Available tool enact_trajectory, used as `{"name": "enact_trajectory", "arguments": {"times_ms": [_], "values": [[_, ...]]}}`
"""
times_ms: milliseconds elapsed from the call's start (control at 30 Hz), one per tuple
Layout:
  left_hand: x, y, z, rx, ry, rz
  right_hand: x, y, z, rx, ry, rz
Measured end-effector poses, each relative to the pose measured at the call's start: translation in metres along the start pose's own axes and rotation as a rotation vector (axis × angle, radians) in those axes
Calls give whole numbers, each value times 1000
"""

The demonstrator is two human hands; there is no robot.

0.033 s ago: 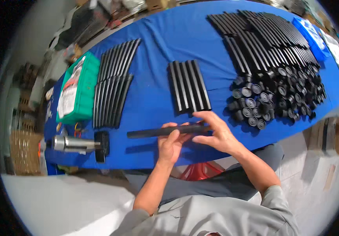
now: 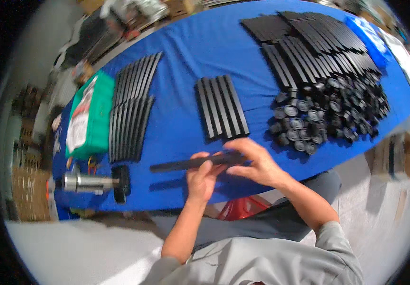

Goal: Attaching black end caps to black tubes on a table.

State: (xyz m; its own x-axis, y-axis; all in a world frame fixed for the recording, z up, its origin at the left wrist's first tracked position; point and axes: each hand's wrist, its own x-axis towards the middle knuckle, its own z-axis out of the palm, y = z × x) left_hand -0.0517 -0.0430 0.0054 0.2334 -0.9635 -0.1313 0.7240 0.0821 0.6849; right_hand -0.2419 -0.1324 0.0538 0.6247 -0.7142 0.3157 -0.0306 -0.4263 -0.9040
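Observation:
My left hand (image 2: 201,180) is closed around the middle of a black tube (image 2: 171,166), thumb on the near side. The tube lies nearly level, just above the blue cloth, and its shadow falls below it. At the tube's right end is my right hand (image 2: 257,164), thumb and fingers closed about that end and partly hiding it. Just beyond my hands, several black tubes (image 2: 221,107) lie side by side. Farther right is a heap of round black caps (image 2: 297,123), with rows of black tubes (image 2: 290,59) behind it.
Left of me, more black tubes (image 2: 131,123) lie in two rows beside a green bin (image 2: 98,128). A metal cylinder tool with a black head (image 2: 121,184) sits near the left front edge. A blue bag (image 2: 369,42) is at the far right of the blue tablecloth (image 2: 176,102).
My right hand has come a little leftward over the tube's end, and its thumb and fingers have drawn closer around it. The whole view has shifted slightly.

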Motion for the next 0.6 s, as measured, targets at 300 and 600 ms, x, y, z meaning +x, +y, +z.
{"name": "enact_trajectory", "arguments": {"times_ms": [300,600], "values": [[-6,7,-6,99,-12,23,-6,2,12,129,32,-11],[-32,43,9,731,15,-324,-11,18,8,30,108,-32]]}}
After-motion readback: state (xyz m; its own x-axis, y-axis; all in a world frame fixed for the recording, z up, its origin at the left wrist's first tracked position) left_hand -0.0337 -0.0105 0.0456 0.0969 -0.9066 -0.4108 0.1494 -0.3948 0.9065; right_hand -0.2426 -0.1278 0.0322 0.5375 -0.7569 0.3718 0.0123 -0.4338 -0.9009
